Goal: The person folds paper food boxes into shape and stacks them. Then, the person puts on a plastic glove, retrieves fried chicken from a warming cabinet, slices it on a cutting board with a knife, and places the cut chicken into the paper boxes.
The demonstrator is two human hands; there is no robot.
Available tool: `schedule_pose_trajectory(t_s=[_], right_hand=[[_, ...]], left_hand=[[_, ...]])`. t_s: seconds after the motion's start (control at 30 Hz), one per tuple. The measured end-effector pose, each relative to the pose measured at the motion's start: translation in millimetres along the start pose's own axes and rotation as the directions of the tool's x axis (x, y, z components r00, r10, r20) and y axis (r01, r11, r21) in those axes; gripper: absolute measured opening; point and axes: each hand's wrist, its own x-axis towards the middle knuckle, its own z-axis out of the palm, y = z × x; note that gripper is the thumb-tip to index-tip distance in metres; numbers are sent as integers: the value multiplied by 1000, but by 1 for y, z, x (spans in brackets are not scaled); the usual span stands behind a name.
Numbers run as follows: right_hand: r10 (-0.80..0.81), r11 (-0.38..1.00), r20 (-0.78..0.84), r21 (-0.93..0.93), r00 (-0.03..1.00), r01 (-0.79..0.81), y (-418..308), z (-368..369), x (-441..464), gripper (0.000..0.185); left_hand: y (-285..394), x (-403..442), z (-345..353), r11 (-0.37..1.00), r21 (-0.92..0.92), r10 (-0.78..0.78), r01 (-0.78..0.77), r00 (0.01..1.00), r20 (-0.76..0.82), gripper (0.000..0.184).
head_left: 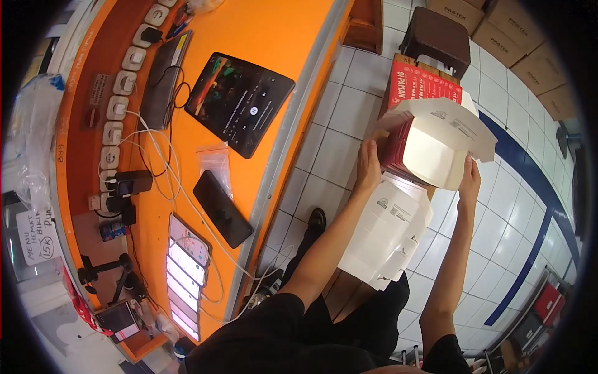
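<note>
An open white-lined cardboard food box (pixel 441 146), with its flap raised at the far side, sits on a stack of red boxes (pixel 397 148). My right hand (pixel 470 177) pinches the right edge of the open box. On the left, my left hand (pixel 369 167) lies along the side of the stack, its fingers stretched out and close together; whether they press on it I cannot tell. Nearer to me, white unfolded box lids (pixel 386 230) with small printed marks lie over my lap. Behind the open box are red printed cartons (pixel 423 84).
At left runs an orange counter (pixel 261 31) with a tablet (pixel 240 103), a dark phone (pixel 222 209), several lit phones (pixel 187 274) and loose white cables. A brown stool (pixel 436 38) and stacked brown cartons (pixel 514 31) stand beyond. White tiles (pixel 324 149) cover the floor.
</note>
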Motion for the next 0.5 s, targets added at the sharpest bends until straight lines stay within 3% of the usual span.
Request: schedule_pose_trajectory(t_s=[0.07, 0.1, 0.17, 0.23, 0.33, 0.4, 0.47, 0.5], right_hand=[[46, 999, 31, -3, 998, -46, 2, 0, 0, 51], [55, 998, 48, 35, 997, -57, 9, 0, 4, 55], [65, 995, 69, 73, 995, -70, 11, 3, -1, 60], [214, 859, 217, 422, 952, -290, -9, 14, -24, 69], [153, 936, 238, 276, 959, -218, -19, 17, -39, 78], [160, 923, 265, 300, 951, -239, -23, 10, -44, 80], [133, 885, 279, 399, 951, -240, -39, 5, -53, 81], [132, 863, 274, 441, 953, -246, -49, 1, -56, 79]], left_hand=[[-51, 8, -3, 941, 92, -329, 326, 944, 25, 59], [-65, 9, -2, 941, 90, -329, 326, 944, 20, 59], [-83, 10, -1, 908, -35, -402, 418, 891, 210, 63], [-86, 16, 2, 918, -17, -383, 397, 896, 225, 57], [-73, 20, 6, 914, -24, -391, 405, 895, 215, 49], [-56, 18, 9, 900, -49, -417, 432, 890, 185, 46], [-34, 15, 10, 883, -179, -448, 433, 893, -52, 43], [-20, 17, 6, 885, -176, -446, 432, 893, -53, 43]])
